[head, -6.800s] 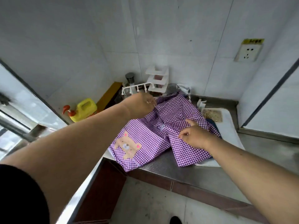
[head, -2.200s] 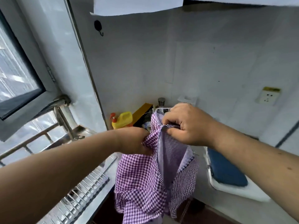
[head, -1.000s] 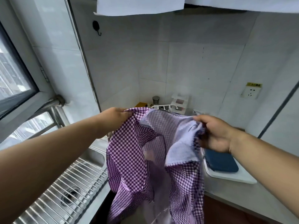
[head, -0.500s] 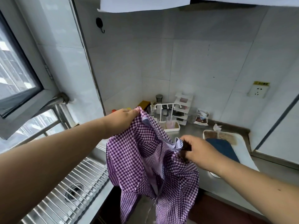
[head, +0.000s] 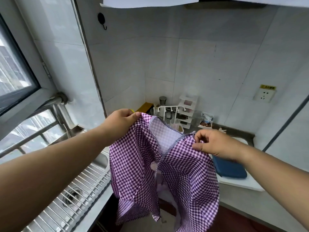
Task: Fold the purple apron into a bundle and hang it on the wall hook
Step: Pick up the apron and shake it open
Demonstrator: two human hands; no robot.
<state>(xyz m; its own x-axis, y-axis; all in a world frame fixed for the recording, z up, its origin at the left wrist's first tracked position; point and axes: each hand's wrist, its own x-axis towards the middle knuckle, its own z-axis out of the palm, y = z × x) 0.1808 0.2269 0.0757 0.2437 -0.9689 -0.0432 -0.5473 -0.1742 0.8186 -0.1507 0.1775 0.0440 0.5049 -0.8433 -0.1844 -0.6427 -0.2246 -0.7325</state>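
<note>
Checked purple apron (head: 160, 166) hangs in the air between both hands, spread open over the gap where the sink (head: 70, 198) meets the surface (head: 242, 205), its lower folds dangling below the surface's edge. The left hand (head: 119, 123) pinches one upper corner between thumb and curled fingers (head: 136, 114); the right hand (head: 215, 144) pinches the other upper edge, by the striped trim, with thumb and bent fingers. The two hands are well apart, so the cloth sags in a V between them, showing its paler inner side.

High on the wall tiles, up and to the left of the hands, sits the black wall hook (head: 102, 18), with nothing on it.

The sink holds a wire rack (head: 80, 186) laid across it, with the drain (head: 71, 196) visible through the bars. A white tray (head: 240, 184) on the surface carries a dark blue slab (head: 230, 169), partly hidden by the right wrist. In the back corner a white tiered stand (head: 188, 108) holds small jars I cannot make out, beside a metal-capped shaker (head: 162, 100), a white hook rail (head: 172, 108) and an opened packet (head: 206, 119). A wall socket (head: 264, 95) sits to the right; a window (head: 15, 72) is on the left.
</note>
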